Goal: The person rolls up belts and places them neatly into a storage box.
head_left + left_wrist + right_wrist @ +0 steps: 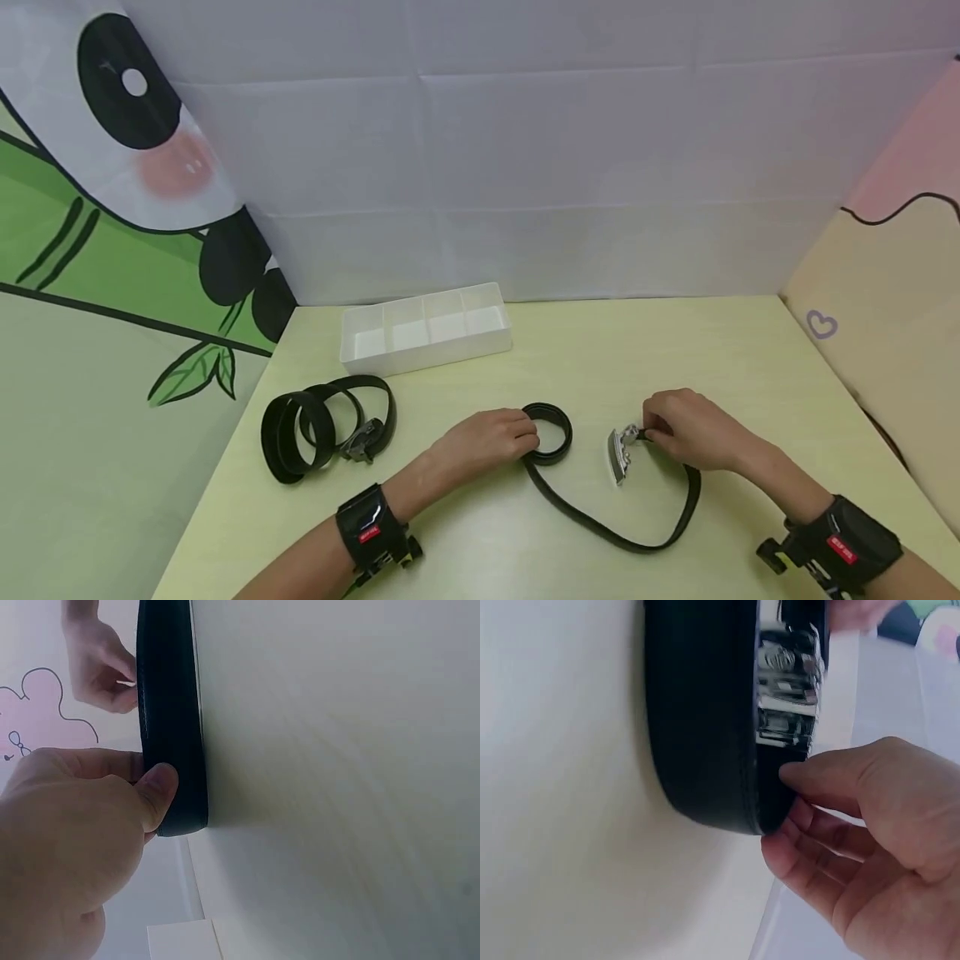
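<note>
A black belt [600, 527] lies on edge across the table, its far end wound into a small coil [564, 442]. My left hand [491, 442] pinches that coil at its left side; in the left wrist view the thumb presses on the outer face of the strap [172, 712]. On the right, my right hand [693, 429] holds the strap close behind the silver buckle [618, 457]. The right wrist view has thumb and fingers on either side of the strap [697, 735], just below the metal buckle parts [786, 682]. Between both hands the strap bows toward me.
Another black belt [326, 425], loosely coiled with a dark buckle [362, 442], stands at the left of the table. Behind it is a white tray [450, 357] with several compartments, near the back wall covering [570, 167]. A printed side wall [885, 325] borders the table's right edge.
</note>
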`<state>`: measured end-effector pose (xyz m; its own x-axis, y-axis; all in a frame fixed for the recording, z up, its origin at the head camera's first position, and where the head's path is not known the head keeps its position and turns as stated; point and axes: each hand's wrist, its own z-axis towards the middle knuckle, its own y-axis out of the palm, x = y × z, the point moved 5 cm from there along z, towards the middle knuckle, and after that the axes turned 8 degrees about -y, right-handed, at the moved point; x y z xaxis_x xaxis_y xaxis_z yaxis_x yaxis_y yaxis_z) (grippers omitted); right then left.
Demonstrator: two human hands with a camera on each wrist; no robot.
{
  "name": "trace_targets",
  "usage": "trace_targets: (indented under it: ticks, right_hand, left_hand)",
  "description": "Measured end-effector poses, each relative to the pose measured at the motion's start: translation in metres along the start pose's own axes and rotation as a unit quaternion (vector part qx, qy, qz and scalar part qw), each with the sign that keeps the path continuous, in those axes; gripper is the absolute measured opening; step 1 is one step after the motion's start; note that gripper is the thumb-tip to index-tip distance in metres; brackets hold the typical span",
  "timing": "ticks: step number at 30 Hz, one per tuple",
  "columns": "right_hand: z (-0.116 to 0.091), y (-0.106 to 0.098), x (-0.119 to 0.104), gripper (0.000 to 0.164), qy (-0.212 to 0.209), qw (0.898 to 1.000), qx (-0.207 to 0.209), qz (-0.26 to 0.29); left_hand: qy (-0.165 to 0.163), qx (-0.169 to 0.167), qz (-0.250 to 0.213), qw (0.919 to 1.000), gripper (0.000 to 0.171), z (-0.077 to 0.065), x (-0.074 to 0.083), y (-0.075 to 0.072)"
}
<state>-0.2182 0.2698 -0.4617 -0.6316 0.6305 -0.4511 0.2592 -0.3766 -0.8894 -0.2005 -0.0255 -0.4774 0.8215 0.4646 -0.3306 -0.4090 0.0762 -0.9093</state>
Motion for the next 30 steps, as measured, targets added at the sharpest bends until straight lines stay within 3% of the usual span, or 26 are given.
trace_targets:
  ticks: [9,12,15,19,26,30]
  right_hand:
    - [0.019,-0.009,0.049,0.014,0.116,0.991,0.067,-0.014]
    - [0.028,-0.006,0.055,0.017,0.155,0.983,0.099,-0.006]
    - [0.035,-0.002,0.055,0.023,0.163,0.980,0.114,0.014]
    - [0.032,0.001,0.044,0.024,0.154,0.983,0.090,0.055]
    - [-0.004,0.005,0.008,0.028,0.177,0.978,-0.020,0.110]
    - [-0.008,0.013,-0.005,0.029,0.177,0.976,-0.015,0.122]
  left_hand:
    - [0.022,0.018,-0.011,0.9995,0.016,-0.009,0.016,-0.010]
    - [0.024,0.016,-0.015,0.9995,0.015,-0.009,0.020,-0.012]
    - [0.018,0.005,-0.019,0.9996,0.015,-0.008,0.022,-0.013]
    - [0.011,-0.009,-0.021,0.9997,0.015,-0.006,0.023,-0.012]
    - [0.009,-0.021,-0.011,0.9997,0.014,-0.005,0.023,-0.013]
    - [0.007,-0.021,-0.007,0.9997,0.015,-0.007,0.021,-0.015]
